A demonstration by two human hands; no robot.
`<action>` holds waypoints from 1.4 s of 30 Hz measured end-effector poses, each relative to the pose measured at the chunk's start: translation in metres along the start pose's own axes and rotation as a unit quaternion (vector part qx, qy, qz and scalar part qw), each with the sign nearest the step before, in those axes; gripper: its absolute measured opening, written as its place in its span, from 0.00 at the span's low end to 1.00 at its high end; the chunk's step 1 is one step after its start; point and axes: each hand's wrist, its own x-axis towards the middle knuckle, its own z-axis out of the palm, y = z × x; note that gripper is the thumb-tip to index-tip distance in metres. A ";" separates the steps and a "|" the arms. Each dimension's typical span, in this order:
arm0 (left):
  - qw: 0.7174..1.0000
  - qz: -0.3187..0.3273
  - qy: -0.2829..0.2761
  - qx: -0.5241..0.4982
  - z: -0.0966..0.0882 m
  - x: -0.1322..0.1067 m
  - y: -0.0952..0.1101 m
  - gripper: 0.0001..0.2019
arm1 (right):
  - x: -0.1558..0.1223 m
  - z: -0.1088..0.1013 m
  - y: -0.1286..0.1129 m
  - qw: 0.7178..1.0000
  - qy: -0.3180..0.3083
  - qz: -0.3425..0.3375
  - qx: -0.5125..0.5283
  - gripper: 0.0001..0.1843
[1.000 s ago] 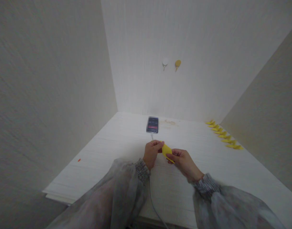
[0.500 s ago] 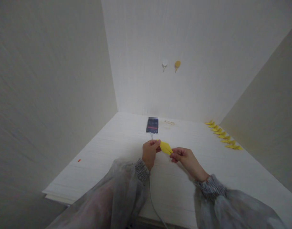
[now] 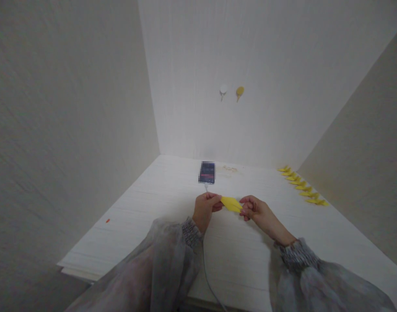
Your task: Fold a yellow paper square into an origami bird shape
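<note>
broadly, a white table (image 3: 153,193) is seen. along its right side, a row of yellow folded papers (image 3: 304,188) is laid. the left hand (image 3: 204,210) and the right hand (image 3: 261,214) are closed in fingertip pinches. beyond, a phone (image 3: 207,172) is set. between both hands, over mid-table, a yellow folded sheet (image 3: 231,204) is held by opposite ends. at left, an orange scrap (image 3: 108,221) noted.

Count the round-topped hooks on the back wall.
2, both on the pale back wall: a round-topped white hook on the left and a round-topped mustard-yellow hook just right of it, not touching. None seem hidden.
</note>
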 end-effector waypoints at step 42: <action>0.800 0.234 -0.290 0.471 -0.022 0.017 -0.013 0.08 | -0.009 -0.022 0.024 0.916 -0.082 -0.186 -0.347 0.14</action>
